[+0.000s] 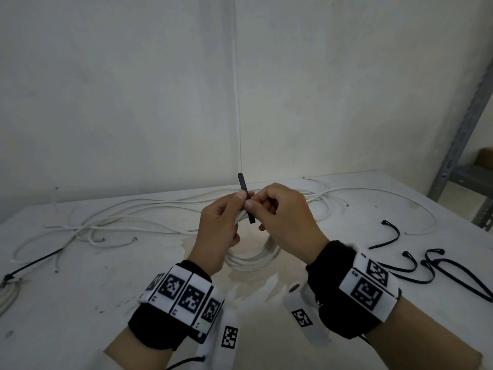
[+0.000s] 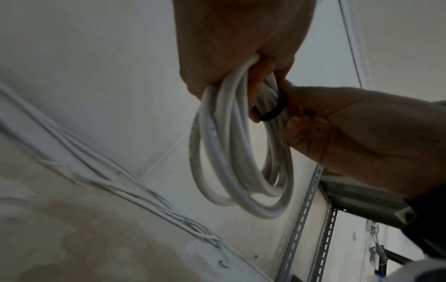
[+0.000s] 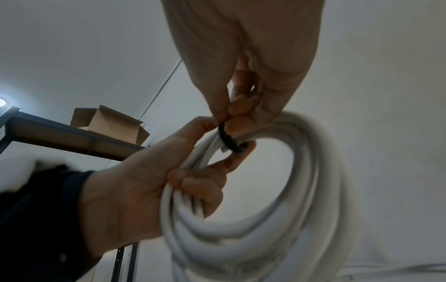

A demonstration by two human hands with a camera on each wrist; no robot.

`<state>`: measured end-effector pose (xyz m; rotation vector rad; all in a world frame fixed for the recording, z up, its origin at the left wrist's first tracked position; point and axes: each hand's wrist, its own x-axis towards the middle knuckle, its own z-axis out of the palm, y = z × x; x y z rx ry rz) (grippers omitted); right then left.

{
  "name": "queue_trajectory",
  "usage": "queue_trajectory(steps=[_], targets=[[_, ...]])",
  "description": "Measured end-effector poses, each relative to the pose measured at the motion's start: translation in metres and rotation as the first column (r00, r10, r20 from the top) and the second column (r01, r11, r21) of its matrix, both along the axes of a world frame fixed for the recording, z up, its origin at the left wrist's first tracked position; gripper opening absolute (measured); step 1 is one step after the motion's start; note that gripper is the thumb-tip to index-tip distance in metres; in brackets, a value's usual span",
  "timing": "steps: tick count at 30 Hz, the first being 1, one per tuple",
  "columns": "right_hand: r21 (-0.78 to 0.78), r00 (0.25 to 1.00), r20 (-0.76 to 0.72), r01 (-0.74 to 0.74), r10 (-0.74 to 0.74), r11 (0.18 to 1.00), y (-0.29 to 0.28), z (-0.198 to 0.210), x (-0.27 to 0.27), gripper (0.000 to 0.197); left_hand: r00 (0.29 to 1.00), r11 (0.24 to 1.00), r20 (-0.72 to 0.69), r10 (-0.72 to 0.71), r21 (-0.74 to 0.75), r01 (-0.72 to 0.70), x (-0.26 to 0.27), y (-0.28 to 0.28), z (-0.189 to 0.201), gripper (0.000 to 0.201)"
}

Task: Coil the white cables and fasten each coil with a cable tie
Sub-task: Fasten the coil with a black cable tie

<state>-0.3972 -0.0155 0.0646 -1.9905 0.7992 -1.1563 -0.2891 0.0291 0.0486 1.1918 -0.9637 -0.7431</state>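
Note:
A coil of white cable hangs from both hands above the table. My left hand grips the top of the coil, fingers curled round the strands. A black cable tie is looped round the bundle, its tail sticking up. My right hand pinches the tie at the bundle.
Loose white cables sprawl across the white table. Several spare black ties lie at the right. A tied coil sits at the left edge. A metal shelf stands at the right, wall close behind.

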Motion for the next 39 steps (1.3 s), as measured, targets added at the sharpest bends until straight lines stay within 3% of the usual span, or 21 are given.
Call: queue_trajectory(steps=[5,9,12,19,23,26,29,31,34,39], targets=[[0.044,0.997,0.082,-0.013,0.009,0.999,-0.009,0.017,-0.007,0.007,1.0,1.0,-0.011,-0.022,0.018,0.022,0.004,0.006,0.003,0.026],[0.009,0.997,-0.021,-0.079,0.08,0.997,-0.008,0.024,-0.003,0.015,0.998,0.998,0.031,-0.049,0.033,0.048,0.002,0.009,0.007,0.033],[-0.038,0.998,-0.03,-0.062,0.061,0.997,-0.006,0.022,0.0,0.017,0.997,0.998,0.061,-0.045,0.046,0.043,0.003,0.013,0.009,0.026],[-0.049,0.995,0.095,0.019,-0.014,0.999,-0.01,0.031,0.004,0.023,0.985,0.998,0.164,-0.058,0.017,0.056,-0.001,0.012,0.016,0.022],[0.048,0.99,0.105,-0.096,0.09,0.994,-0.008,0.028,0.002,0.019,0.982,0.999,0.184,-0.049,0.024,0.045,0.003,0.017,0.014,0.018],[0.018,0.988,0.045,-0.148,0.147,0.989,-0.007,0.024,0.003,0.021,0.979,0.998,0.19,-0.07,0.022,0.067,0.003,0.021,0.011,0.017],[-0.091,0.997,0.043,-0.06,0.065,0.994,-0.005,0.023,0.006,0.024,0.976,0.997,0.203,-0.078,-0.007,0.081,0.001,0.022,0.014,0.014],[-0.118,0.997,0.077,0.007,0.002,0.993,-0.003,0.024,0.008,0.02,0.97,0.996,0.231,-0.074,-0.035,0.084,0.0,0.022,0.016,0.013],[-0.122,0.991,0.117,0.085,-0.07,0.989,-0.005,0.026,0.011,0.03,0.964,0.993,0.258,-0.071,-0.068,0.092,0.0,0.023,0.017,0.014],[-0.116,0.989,0.129,0.081,-0.066,0.99,-0.005,0.027,0.013,0.029,0.952,0.993,0.295,-0.085,-0.055,0.105,0.004,0.027,0.017,0.014]])
